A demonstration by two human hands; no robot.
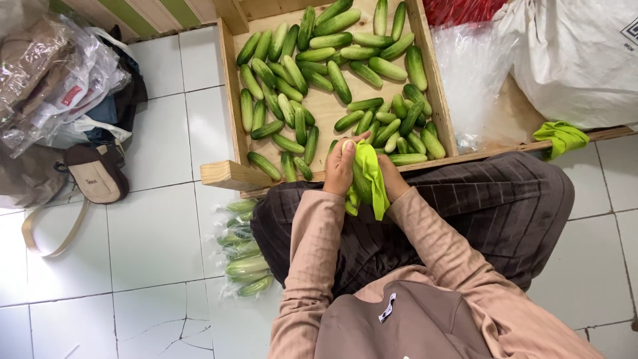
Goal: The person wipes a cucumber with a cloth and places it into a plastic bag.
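Observation:
My left hand and my right hand meet over my lap at the near edge of a wooden crate. Between them is a cucumber wrapped in a bright green cloth. The left hand grips the cucumber's upper end, and the right hand holds the cloth against its side. Most of the cucumber is hidden by the cloth. Several loose green cucumbers lie in the crate just beyond my hands.
Several cucumbers wrapped in clear plastic lie on the white tiled floor by my left knee. A second green cloth hangs on the crate's edge at right. Clear plastic sheets, a white sack, and bags sit around.

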